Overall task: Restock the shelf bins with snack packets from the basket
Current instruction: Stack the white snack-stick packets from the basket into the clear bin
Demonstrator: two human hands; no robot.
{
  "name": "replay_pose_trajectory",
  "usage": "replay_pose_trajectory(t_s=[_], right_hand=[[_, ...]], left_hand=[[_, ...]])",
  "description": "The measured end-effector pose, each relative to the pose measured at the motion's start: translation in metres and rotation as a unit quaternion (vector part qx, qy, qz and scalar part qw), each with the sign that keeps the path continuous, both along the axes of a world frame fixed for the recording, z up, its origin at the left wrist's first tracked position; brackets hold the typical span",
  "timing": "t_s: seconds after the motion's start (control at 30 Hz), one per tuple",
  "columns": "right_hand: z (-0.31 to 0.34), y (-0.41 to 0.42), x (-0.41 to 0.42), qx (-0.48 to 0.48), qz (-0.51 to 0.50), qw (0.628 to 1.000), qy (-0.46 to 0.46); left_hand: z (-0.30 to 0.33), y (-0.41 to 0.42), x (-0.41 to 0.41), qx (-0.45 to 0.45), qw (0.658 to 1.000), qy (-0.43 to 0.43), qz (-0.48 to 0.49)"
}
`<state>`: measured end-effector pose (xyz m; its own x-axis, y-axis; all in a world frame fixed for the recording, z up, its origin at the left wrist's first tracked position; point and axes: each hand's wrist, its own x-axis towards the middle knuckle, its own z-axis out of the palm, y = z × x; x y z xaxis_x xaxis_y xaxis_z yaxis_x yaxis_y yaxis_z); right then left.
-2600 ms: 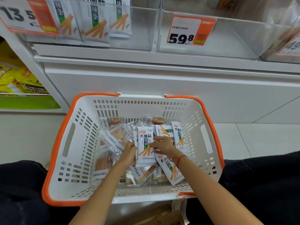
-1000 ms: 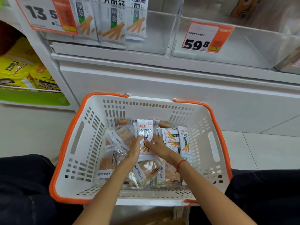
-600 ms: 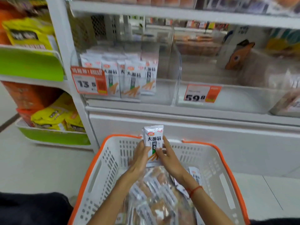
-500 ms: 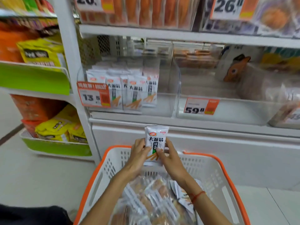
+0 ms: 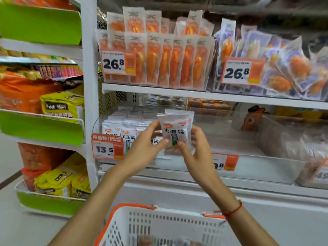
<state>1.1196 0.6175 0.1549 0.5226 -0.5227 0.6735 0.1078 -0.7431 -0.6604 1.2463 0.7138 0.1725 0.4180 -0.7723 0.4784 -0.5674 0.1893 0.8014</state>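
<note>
I have a small stack of white snack packets (image 5: 175,132) upright, long axis vertical, pinched from both sides by my left hand (image 5: 145,148) and right hand (image 5: 197,153), raised in front of the clear bin (image 5: 198,125) behind the 13.5 price tag (image 5: 107,149). The matching packets in the bin (image 5: 124,134) stand on its left side, so I judge the free gap lies straight ahead, just right of them, equally near both hands. The bin's front wall and the shelf edge above (image 5: 213,95) bound the way in; the basket (image 5: 159,226) sits below my wrists.
</note>
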Motion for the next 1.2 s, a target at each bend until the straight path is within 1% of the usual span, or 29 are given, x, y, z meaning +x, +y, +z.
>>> replay_pose_trajectory(t_s=[0.07,0.13,0.23,0.3,0.4,0.43,0.5,0.57,0.67,0.73,0.83,0.9,0.97,1.07,1.13,1.2], right_hand=[[0.011,-0.011,0.008,-0.077,-0.069,0.995,0.009],[0.017,-0.019,0.015,-0.108,-0.105,0.988,0.028],[0.021,-0.029,0.03,-0.073,-0.117,0.988,0.075],[0.022,-0.033,0.042,-0.065,-0.13,0.983,0.111],[0.021,-0.035,0.06,-0.059,-0.158,0.971,0.169],[0.02,-0.036,0.064,-0.056,-0.166,0.966,0.192],[0.018,-0.039,0.072,-0.046,-0.175,0.955,0.236],[0.014,-0.045,0.077,-0.018,-0.174,0.948,0.265],[0.008,-0.055,0.084,0.059,-0.163,0.945,0.279],[0.008,-0.064,0.09,0.101,-0.148,0.934,0.31],[0.01,-0.076,0.103,0.169,-0.103,0.91,0.365],[0.009,-0.084,0.111,0.195,-0.087,0.892,0.398],[0.009,-0.09,0.118,0.189,-0.087,0.878,0.431],[0.007,-0.097,0.123,0.172,-0.099,0.871,0.449],[0.005,-0.096,0.125,0.135,-0.112,0.866,0.468],[0.003,-0.095,0.126,0.095,-0.119,0.858,0.49]], left_hand=[[0.009,-0.014,0.009,-0.011,0.999,-0.023,0.043],[0.013,-0.027,0.018,-0.001,0.996,-0.048,0.08],[0.01,-0.047,0.033,0.021,0.993,-0.069,0.098],[0.005,-0.058,0.041,0.045,0.986,-0.091,0.136],[-0.004,-0.067,0.044,0.064,0.975,-0.086,0.193],[-0.007,-0.07,0.044,0.067,0.971,-0.102,0.207],[-0.012,-0.077,0.046,0.088,0.955,-0.169,0.228],[-0.016,-0.082,0.053,0.117,0.939,-0.222,0.233],[-0.022,-0.086,0.063,0.146,0.921,-0.269,0.24],[-0.023,-0.087,0.07,0.153,0.911,-0.294,0.246],[-0.02,-0.085,0.078,0.202,0.904,-0.285,0.247],[-0.014,-0.085,0.081,0.245,0.895,-0.286,0.238],[-0.007,-0.085,0.082,0.285,0.879,-0.31,0.222],[0.002,-0.087,0.081,0.329,0.839,-0.383,0.204],[0.004,-0.09,0.081,0.344,0.82,-0.419,0.183],[0.005,-0.094,0.08,0.346,0.809,-0.444,0.17]])
